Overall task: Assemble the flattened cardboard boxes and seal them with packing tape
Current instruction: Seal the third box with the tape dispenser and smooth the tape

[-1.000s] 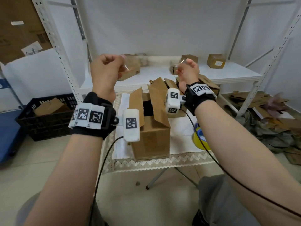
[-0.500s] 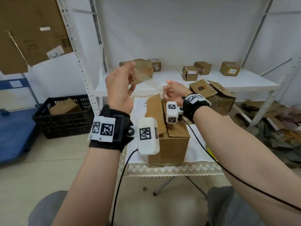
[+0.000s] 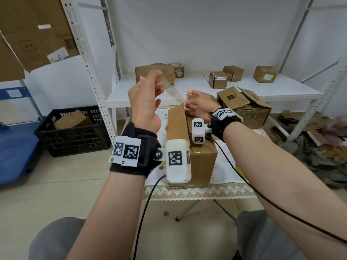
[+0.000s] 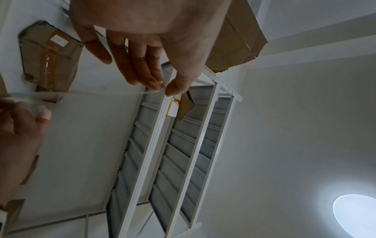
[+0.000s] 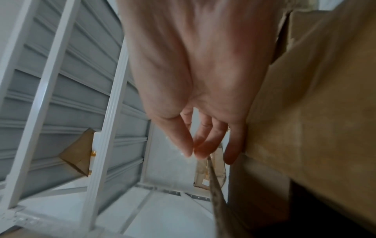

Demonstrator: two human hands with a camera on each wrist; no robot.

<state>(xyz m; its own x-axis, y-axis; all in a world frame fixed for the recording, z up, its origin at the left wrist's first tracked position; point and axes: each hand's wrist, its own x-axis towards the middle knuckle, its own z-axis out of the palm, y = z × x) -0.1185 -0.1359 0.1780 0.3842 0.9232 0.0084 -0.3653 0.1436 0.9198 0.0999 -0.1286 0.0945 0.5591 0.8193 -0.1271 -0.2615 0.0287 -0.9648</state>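
1. White metal shelving lines the wall in the head view, with small cardboard boxes on it; a cloth-covered folding table stands in front, a black crate on the floor to the left. On the table sits the brown cardboard box, one flap upright. A clear tape strip stretches between the left hand, raised, and the right hand at the flap's top.
2. Left wrist view: thumb and fingertips pinch the strip's end.
3. Right wrist view: thumb and fingers pinch the tape beside the box wall.
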